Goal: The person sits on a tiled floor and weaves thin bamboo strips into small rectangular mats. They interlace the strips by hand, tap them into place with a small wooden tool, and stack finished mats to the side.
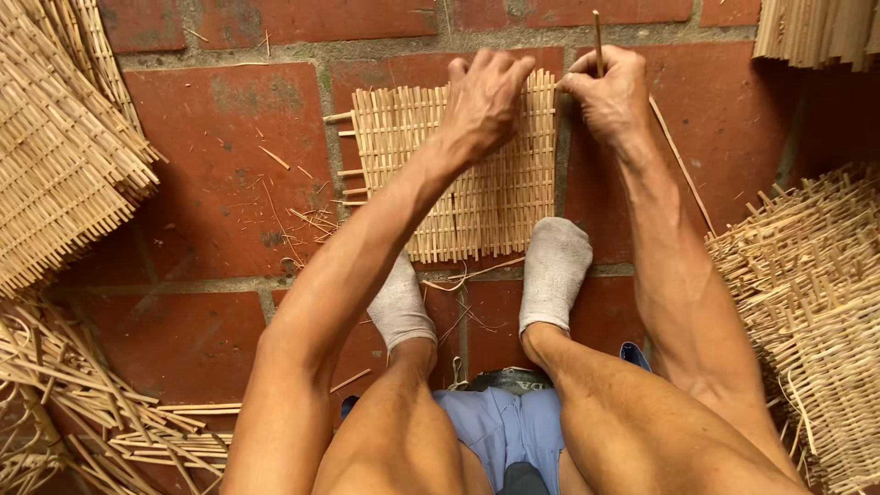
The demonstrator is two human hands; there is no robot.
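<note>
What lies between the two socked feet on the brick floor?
In the head view, between the left sock and right sock lie the woven mat's near edge, loose cane strips and bare brick.

Stacked woven mats (64, 137) upper left — loose cane strips (101, 403) below; wicker pile (807, 302) right, red brick floor (220, 192).

left hand (483, 99) – presses woven mat (403, 137) | right hand (610, 96) – pinches stick (598, 37)

Bright, even daylight, soft shadows, sharp centre, edges perhaps slightly warped by wide lens.
</note>
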